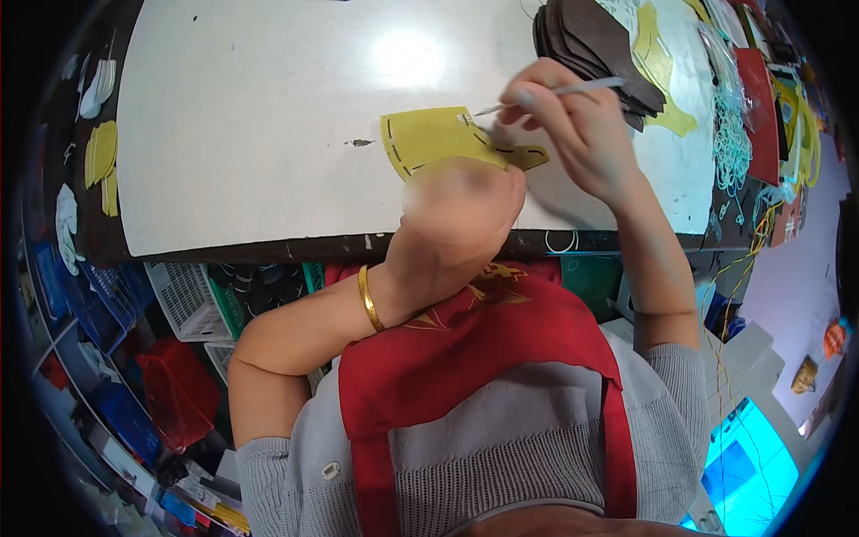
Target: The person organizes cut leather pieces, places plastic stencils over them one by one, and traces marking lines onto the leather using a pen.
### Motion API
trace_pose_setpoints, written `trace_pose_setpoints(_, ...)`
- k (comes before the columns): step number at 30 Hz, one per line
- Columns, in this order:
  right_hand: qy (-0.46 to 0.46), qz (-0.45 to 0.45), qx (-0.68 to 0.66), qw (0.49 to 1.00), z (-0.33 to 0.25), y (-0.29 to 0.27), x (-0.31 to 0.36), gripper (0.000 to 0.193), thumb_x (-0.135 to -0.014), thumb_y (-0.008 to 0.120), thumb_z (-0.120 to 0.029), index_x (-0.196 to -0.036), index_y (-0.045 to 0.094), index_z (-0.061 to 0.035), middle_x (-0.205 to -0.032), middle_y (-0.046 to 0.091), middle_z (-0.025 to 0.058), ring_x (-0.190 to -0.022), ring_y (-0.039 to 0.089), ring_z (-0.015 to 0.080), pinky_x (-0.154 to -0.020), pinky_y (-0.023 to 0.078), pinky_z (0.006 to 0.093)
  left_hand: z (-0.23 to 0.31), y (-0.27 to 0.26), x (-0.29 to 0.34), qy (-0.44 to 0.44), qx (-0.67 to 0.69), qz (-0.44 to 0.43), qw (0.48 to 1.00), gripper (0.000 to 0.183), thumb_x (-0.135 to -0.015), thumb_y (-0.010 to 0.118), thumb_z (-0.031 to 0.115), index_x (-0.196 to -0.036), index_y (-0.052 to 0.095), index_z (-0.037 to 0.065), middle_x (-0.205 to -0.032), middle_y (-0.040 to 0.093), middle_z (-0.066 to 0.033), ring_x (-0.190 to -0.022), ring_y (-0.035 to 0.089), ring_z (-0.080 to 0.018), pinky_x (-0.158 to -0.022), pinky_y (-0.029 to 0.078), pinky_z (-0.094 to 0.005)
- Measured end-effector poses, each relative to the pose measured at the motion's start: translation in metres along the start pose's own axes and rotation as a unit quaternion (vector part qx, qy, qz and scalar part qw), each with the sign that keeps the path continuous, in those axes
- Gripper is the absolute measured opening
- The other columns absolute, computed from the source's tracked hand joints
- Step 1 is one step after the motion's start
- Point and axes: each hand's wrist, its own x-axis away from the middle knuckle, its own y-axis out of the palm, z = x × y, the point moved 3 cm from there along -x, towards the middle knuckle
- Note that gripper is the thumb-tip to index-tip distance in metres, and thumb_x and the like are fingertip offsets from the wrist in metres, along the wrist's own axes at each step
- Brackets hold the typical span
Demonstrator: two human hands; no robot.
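Observation:
A flat yellow pattern piece point(425, 134) with short dark slots along its edges lies on the white tabletop, near its front edge. My left hand point(461, 210) rests over the piece's near edge and covers part of it. That hand's fingers are blurred, so their grip cannot be made out. My right hand point(568, 125) is closed round a thin grey pen-like marking tool point(591, 85). Its fine tip points left, at the far right corner of the yellow piece. Whether the tip touches the piece cannot be told.
Dark brown leather-like pieces point(595, 54) are stacked at the far right, beside another yellow pattern piece point(656, 45). Pale green cords point(732, 134) hang by the right edge. More yellow pieces point(101, 154) and a white glove point(67, 219) lie left. Crates point(183, 300) stand below the table.

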Motion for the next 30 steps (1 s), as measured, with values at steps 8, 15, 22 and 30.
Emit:
trace_pose_setpoints(8, 0.039, -0.018, 0.029, 0.999, 0.004, 0.015, 0.006, 0.034, -0.104, 0.053, -0.031, -0.098, 0.071, -0.002, -0.09, 0.072, 0.009, -0.07, 0.068, 0.03, -0.065, 0.053, 0.0375, 0.009, 0.012, -0.005, 0.008, -0.046, 0.005, 0.999, 0.015, -0.087, 0.058, 0.02, -0.095, 0.062, 0.007, -0.09, 0.053, -0.007, -0.071, 0.048, -0.0171, -0.054, 0.046, -0.0289)
trace_pose_setpoints(15, -0.051, -0.038, 0.182, 0.981, -0.004, 0.0, 0.013, 0.023, -0.1, 0.061, -0.029, -0.094, 0.067, -0.0076, -0.074, 0.067, 0.0094, -0.066, 0.067, 0.03, -0.059, 0.052, 0.0386, 0.011, 0.005, -0.01, -0.01, -0.072, -0.049, 0.996, 0.015, -0.089, 0.058, 0.02, -0.099, 0.065, 0.012, -0.094, 0.053, -0.0057, -0.073, 0.051, -0.0186, -0.06, 0.049, -0.03)
trace_pose_setpoints(22, -0.018, -0.061, 0.24, 0.969, 0.003, -0.027, 0.039, 0.027, -0.102, 0.058, -0.033, -0.092, 0.066, -0.0084, -0.077, 0.068, 0.0102, -0.068, 0.068, 0.0307, -0.059, 0.052, 0.0416, 0.01, 0.006, -0.008, -0.002, -0.048, -0.049, 0.998, 0.035, -0.091, 0.059, 0.019, -0.124, 0.067, 0.018, -0.098, 0.054, -0.0046, -0.074, 0.052, -0.0206, -0.063, 0.05, -0.0294)
trace_pose_setpoints(30, 0.041, 0.024, -0.035, 0.998, 0.02, -0.025, 0.05, 0.032, -0.106, 0.053, -0.024, -0.099, 0.069, 0.0026, -0.093, 0.068, 0.0114, -0.075, 0.069, 0.0296, -0.067, 0.054, 0.0345, 0.011, 0.01, -0.006, -0.003, -0.115, -0.018, 0.993, 0.051, -0.083, 0.062, 0.021, -0.133, 0.063, 0.034, -0.102, 0.055, 0.0037, -0.074, 0.052, -0.0159, -0.053, 0.048, -0.0217)
